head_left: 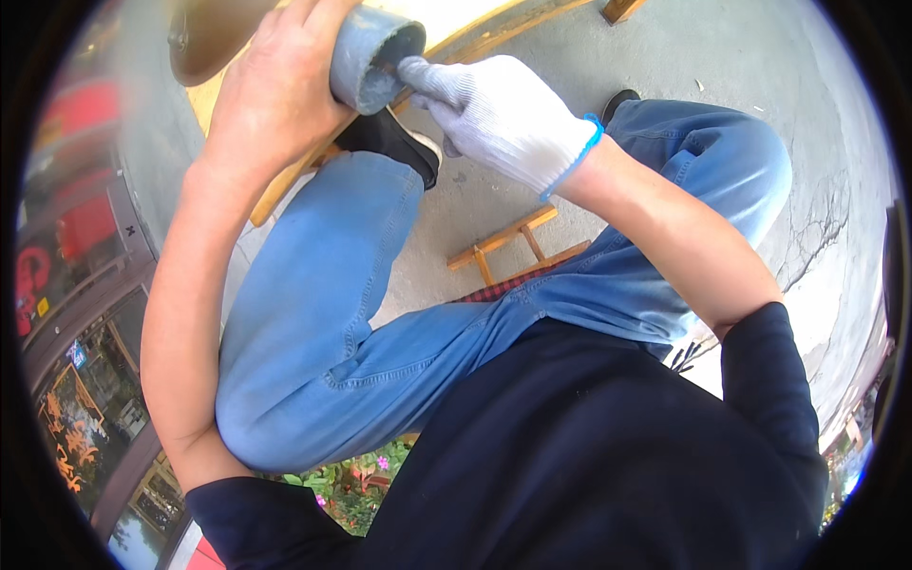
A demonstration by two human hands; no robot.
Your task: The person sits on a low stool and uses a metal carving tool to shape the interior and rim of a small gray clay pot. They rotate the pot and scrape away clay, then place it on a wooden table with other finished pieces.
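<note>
My bare left hand (pixel 275 95) is wrapped round a grey, hollow cylinder (pixel 359 66) at the top of the view. The cylinder lies tilted, its open end turned to the right, and its inside looks rough and pale grey. My right hand (pixel 508 119) wears a white knitted glove with a blue cuff. Its forefinger and thumb reach to the cylinder's mouth, and the other fingers are curled in. Whether anything small is pinched in the glove is hidden.
Behind the cylinder is a light wooden tabletop (pixel 465 21) with a brown rounded object (pixel 211 43) at its left. Between my legs show a wooden frame (pixel 503 237) and red checked cloth (pixel 508 287). Glass panels (pixel 90 418) stand left, and flowering plants (pixel 356 494) sit below.
</note>
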